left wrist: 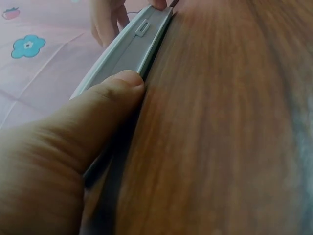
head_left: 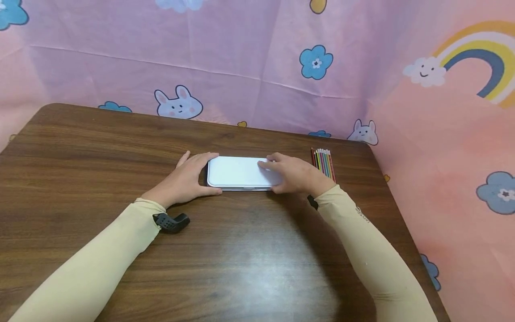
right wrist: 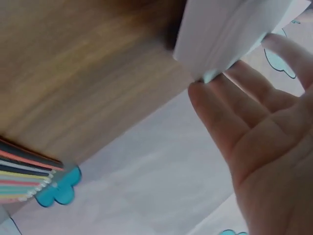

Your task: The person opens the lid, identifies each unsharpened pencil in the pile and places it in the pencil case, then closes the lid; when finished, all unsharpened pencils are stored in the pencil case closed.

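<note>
A flat white pencil case [head_left: 237,172] lies lengthwise on the table, lid down, with a small catch [left wrist: 143,28] on its front side. My left hand [head_left: 187,179] grips its left end, thumb against the front side and fingers toward the back corner. At the right end, my right hand [head_left: 295,173] holds it, the thumb near the front edge and a finger reaching over the lid. In the right wrist view the fingertips [right wrist: 215,85] of that hand touch the edge of the case. The inside of the case is hidden.
A row of coloured pencils [head_left: 323,161] lies side by side just right of my right hand, partly covered by the forearm. The brown wooden table [head_left: 100,147] meets a patterned pink curtain [head_left: 241,67] at the back and right.
</note>
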Tool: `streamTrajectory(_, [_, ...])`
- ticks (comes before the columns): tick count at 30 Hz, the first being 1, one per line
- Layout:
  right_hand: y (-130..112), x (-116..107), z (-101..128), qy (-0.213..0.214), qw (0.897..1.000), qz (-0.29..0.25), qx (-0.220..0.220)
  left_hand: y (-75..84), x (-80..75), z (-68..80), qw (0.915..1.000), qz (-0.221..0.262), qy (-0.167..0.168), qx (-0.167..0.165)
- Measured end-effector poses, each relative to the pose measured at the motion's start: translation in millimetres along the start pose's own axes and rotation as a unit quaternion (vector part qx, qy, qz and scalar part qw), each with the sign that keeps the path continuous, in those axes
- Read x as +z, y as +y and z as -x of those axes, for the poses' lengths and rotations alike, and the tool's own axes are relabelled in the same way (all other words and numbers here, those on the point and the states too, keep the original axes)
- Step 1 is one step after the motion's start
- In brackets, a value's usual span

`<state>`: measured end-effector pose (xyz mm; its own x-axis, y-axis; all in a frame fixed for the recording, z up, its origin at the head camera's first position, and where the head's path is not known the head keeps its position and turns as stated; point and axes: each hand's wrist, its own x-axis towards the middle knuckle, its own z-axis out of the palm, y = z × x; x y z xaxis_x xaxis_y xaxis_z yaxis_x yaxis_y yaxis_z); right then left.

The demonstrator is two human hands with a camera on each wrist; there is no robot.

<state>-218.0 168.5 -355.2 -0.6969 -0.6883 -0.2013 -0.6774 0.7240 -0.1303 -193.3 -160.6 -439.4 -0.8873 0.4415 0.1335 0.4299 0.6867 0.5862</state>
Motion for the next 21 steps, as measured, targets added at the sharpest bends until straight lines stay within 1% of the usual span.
streamTrajectory(5, [-7.5,-5.1,2.1,-0.011,0.999,0.039,0.010,3.2,-0.4,-1.9,0.9999,0.003,-0.011,0.007])
streamTrajectory(10, [-12.8,-7.9,1.1,0.001,0.998,0.064,-0.015,3.2,-2.9,-0.5,0.9998,0.010,-0.015,0.005])
streamTrajectory(15, [-12.0,-9.0,-2.7,0.010,0.997,0.065,-0.037,1.4,-4.3,3.0,0.9998,0.010,-0.016,0.009])
streamTrajectory(21, [-10.6,-10.4,-4.8,0.005,0.997,0.060,-0.045,3.4,-5.7,6.5,0.9997,0.006,-0.018,0.017])
